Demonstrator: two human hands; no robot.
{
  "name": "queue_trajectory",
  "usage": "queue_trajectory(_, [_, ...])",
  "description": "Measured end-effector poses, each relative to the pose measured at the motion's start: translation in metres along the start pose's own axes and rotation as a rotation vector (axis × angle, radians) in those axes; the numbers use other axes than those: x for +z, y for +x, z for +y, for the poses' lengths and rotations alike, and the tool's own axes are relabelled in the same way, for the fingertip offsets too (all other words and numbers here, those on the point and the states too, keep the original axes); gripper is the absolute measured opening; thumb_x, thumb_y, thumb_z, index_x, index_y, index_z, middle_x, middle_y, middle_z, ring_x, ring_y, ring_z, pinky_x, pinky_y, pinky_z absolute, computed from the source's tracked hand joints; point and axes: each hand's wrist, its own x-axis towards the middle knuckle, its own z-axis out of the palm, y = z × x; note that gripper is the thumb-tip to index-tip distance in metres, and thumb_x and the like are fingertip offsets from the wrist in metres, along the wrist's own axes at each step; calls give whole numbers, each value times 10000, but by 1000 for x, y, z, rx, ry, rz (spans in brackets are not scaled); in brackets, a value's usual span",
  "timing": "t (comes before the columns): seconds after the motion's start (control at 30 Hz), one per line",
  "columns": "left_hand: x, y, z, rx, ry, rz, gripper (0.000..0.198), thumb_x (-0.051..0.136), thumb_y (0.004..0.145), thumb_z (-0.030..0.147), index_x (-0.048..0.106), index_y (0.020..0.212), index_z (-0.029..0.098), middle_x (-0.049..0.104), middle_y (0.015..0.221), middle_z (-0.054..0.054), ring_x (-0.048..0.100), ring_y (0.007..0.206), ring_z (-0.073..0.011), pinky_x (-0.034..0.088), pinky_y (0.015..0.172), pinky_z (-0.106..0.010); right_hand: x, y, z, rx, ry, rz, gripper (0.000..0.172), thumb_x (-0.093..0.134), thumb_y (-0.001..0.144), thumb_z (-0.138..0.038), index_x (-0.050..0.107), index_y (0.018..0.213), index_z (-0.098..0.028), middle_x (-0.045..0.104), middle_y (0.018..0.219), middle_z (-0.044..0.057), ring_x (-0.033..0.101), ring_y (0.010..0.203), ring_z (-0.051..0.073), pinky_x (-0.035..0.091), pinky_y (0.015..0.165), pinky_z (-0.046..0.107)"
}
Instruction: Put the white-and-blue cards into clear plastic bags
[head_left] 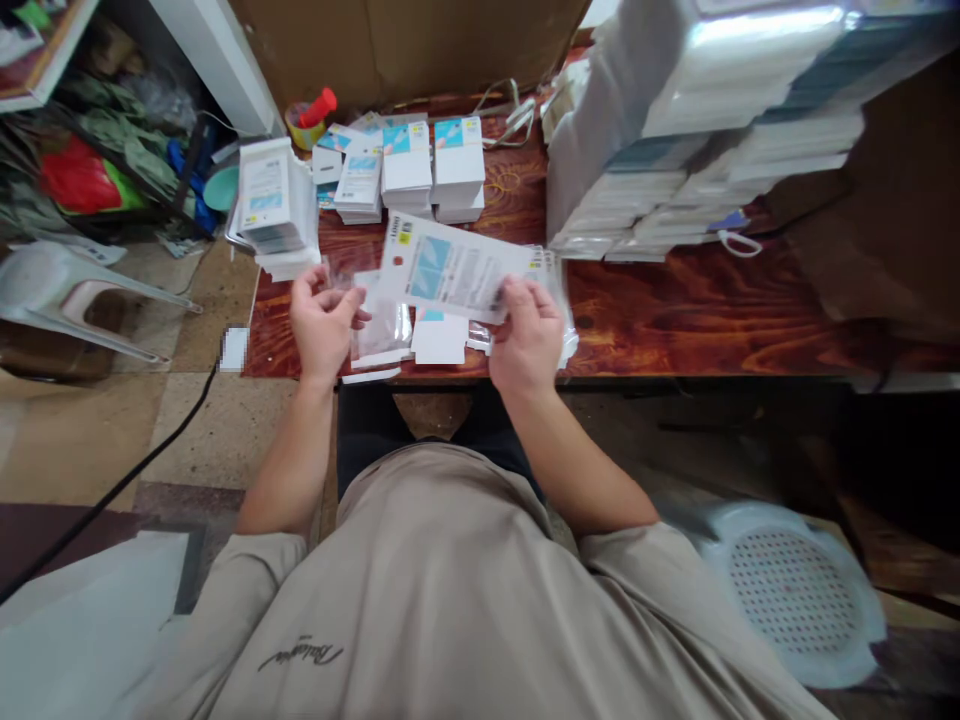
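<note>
My right hand grips the right end of a white printed card between thumb and fingers. The card carries a blue picture and a small round hole near its left end, and is held tilted above the table. To its left, my left hand has bent fingers with the thumb across from them. Clear film shows near its fingertips, but what it pinches is too faint to make out. Beneath the card lie a clear plastic bag and a white box or card stack. More clear packs lie partly behind my right hand.
Stacks of printed cards line the back of the reddish wooden table. A taller stack stands at the left corner. Tall wrapped bundles rise at the right. Plastic stools stand left and right.
</note>
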Motion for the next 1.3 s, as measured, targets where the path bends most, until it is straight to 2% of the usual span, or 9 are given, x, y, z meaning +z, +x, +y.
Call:
queue_trajectory(0.1, [31, -10, -2, 11, -91, -53, 479, 832, 701, 243, 636, 1139, 229, 763, 987, -43, 747, 775, -182, 586, 635, -272, 25, 2, 7, 273, 162, -187, 405, 702, 850, -616, 643, 920, -221, 698, 872, 4, 689, 788, 145, 593, 682, 281])
queue_trajectory(0.2, [44, -21, -6, -23, -152, -123, 460, 873, 634, 211, 705, 1062, 220, 784, 1061, -61, 763, 966, -231, 630, 771, -310, 41, 5, 15, 439, 193, -229, 429, 750, 793, -619, 621, 882, -220, 670, 825, -17, 648, 718, 116, 568, 583, 239])
queue_trajectory(0.4, [32, -42, 1, -619, -347, -531, 340, 873, 716, 358, 759, 979, 174, 805, 935, -120, 798, 882, -277, 663, 831, -433, 48, 22, 12, 274, 133, -174, 422, 701, 846, -633, 642, 892, -218, 659, 836, -12, 617, 712, 98, 536, 554, 201])
queue_trajectory(0.57, [34, -32, -8, -530, -366, -332, 263, 860, 772, 328, 722, 897, 143, 805, 891, -97, 795, 811, -223, 654, 771, -354, 11, 24, -5, 207, 96, -88, 413, 780, 776, -607, 688, 843, -211, 592, 681, -46, 527, 553, 67, 412, 430, 167])
queue_trajectory(0.7, [36, -22, -15, -477, -429, -142, 266, 877, 773, 332, 707, 873, 153, 785, 822, -53, 781, 754, -197, 642, 765, -331, -40, 4, -10, 387, -1, -264, 384, 876, 685, -517, 697, 701, -178, 519, 512, -63, 412, 381, 56, 290, 319, 192])
queue_trajectory(0.8, [39, -22, -15, -485, -495, -171, 301, 889, 775, 378, 708, 872, 158, 788, 854, -71, 791, 819, -213, 641, 797, -336, -62, -12, -5, 424, -100, -295, 372, 871, 697, -508, 746, 740, -160, 550, 494, -52, 421, 348, 63, 278, 304, 197])
queue_trajectory(1.13, [67, -47, -23, -356, -567, -136, 360, 929, 704, 425, 736, 864, 166, 794, 853, -51, 787, 889, -230, 635, 835, -356, -30, -34, 11, 192, -66, 80, 430, 785, 797, -612, 727, 807, -186, 617, 617, -42, 573, 430, 106, 534, 398, 243])
queue_trajectory(1.2, [65, -47, -20, -346, -584, -140, 396, 939, 687, 433, 741, 902, 166, 806, 914, -62, 786, 960, -252, 629, 895, -383, -27, -40, 13, 210, -9, 39, 438, 776, 805, -628, 728, 820, -193, 661, 682, -30, 602, 469, 112, 577, 442, 264])
queue_trajectory(1.3, [59, -44, -12, -320, -606, -147, 446, 963, 654, 394, 747, 977, 176, 814, 1022, -71, 769, 1067, -275, 607, 979, -408, -33, -38, 16, 269, 22, -324, 446, 764, 833, -625, 737, 781, -183, 687, 656, -6, 606, 479, 118, 575, 479, 271])
